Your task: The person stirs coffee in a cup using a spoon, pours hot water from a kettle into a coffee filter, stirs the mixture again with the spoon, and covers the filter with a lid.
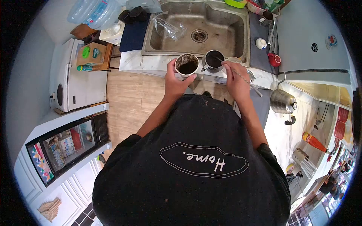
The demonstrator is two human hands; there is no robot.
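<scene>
My left hand is wrapped round a white cup, tilted so its inside shows. Dark grounds cling to its wall and lie in its bottom. To its right, a metal cup with dark contents stands at the counter's front edge by the sink. My right hand pinches a long thin-handled spoon. Its far end reaches into the metal cup, so the tip is hidden in the dark contents. Beside that cup, partly behind my right hand, is a pale round dish or lid.
The steel sink lies just beyond both cups, with a clear plastic bag inside. Dark cups stand at the back left. On the right are a small white jar, a red mug and a hanging kettle.
</scene>
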